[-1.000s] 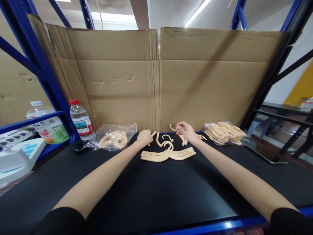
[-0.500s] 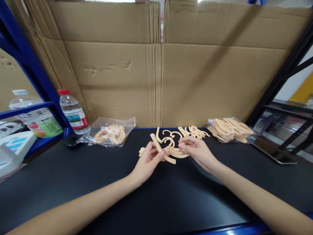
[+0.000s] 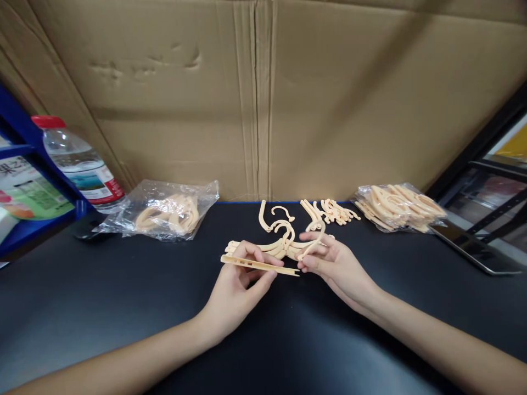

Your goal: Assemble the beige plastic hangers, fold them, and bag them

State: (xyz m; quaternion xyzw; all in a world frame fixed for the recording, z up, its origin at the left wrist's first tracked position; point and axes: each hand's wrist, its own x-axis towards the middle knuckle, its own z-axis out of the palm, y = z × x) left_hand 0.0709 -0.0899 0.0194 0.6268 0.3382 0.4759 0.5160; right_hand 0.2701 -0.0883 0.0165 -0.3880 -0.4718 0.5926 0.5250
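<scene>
Between the thumb and fingers of my left hand (image 3: 241, 282) is a cream plastic hanger arm (image 3: 259, 265), held nearly level with its slotted edge toward me. My right hand (image 3: 335, 266) pinches the lower end of a curved hanger hook (image 3: 317, 241), close to the arm's right tip but apart from it. Behind both hands lie assembled hangers (image 3: 284, 248), partly hidden by my fingers. Farther back are a loose hanger arm (image 3: 263, 218) and a loose hook (image 3: 284, 210). A pile of hooks (image 3: 335, 211) lies to the right, beside several more arms.
A clear bag of hanger parts (image 3: 164, 211) lies at the left, near a red-capped water bottle (image 3: 82, 164). Another bag of parts (image 3: 397, 207) sits at the right, beside a dark flat tablet-like object (image 3: 477, 252). Cardboard (image 3: 173, 99) walls off the back of the black table (image 3: 288, 351).
My left hand has turned the hanger arm from steeply slanted to nearly level. A hook now shows plainly in my right hand. The view has dipped and moved closer.
</scene>
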